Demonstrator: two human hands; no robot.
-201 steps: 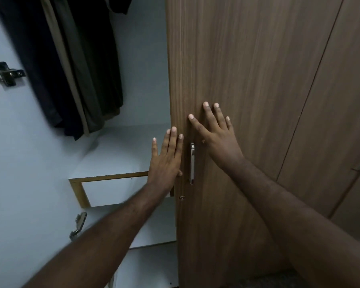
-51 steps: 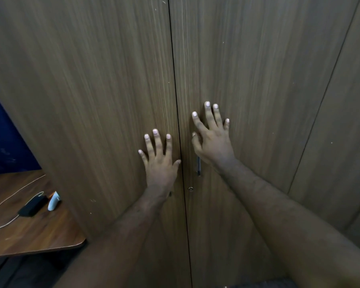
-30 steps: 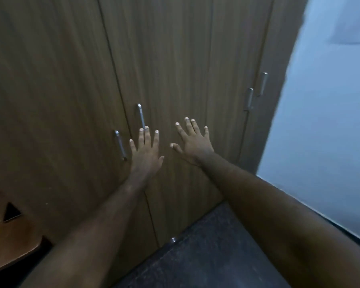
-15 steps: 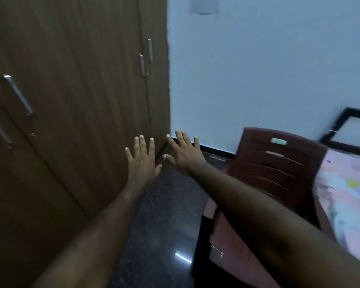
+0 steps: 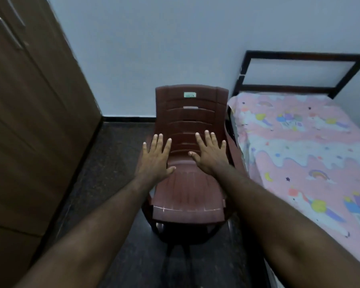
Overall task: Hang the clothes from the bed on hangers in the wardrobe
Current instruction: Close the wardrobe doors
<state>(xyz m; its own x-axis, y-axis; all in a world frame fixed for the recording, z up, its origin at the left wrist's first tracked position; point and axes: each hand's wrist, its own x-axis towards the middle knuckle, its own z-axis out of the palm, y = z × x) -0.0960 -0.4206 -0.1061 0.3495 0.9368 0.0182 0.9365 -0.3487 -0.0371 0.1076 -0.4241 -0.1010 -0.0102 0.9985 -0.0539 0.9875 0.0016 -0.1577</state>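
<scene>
In head view, mid-frame: L hand (image 5: 154, 159) and R hand (image 5: 209, 154) are both stretched out, backs up. Their fingers (image 5: 160, 142) are straight and spread apart, holding nothing. Both hang in front of a brown plastic chair (image 5: 187, 192), L over its left edge and R over the lower backrest. Can't tell if either touches it. The chair's seat faces the viewer, its back toward the pale wall (image 5: 154, 48).

Just beside the chair on the right is the bed (image 5: 299, 152). Its long axis runs from the dark headboard (image 5: 299, 55) at the far wall down toward the bottom-right corner. A pink cartoon-print sheet (image 5: 289, 183) covers it. The bed lies right of the R hand, near but apart.

At the left edge is the wardrobe (image 5: 29, 121), tall, wood-grain, doors closed, w/ a metal handle (image 5: 7, 32) near the top. Its front faces right across the dark floor (image 5: 104, 163). It stands left of the L hand, apart, w/ a floor strip between.
</scene>
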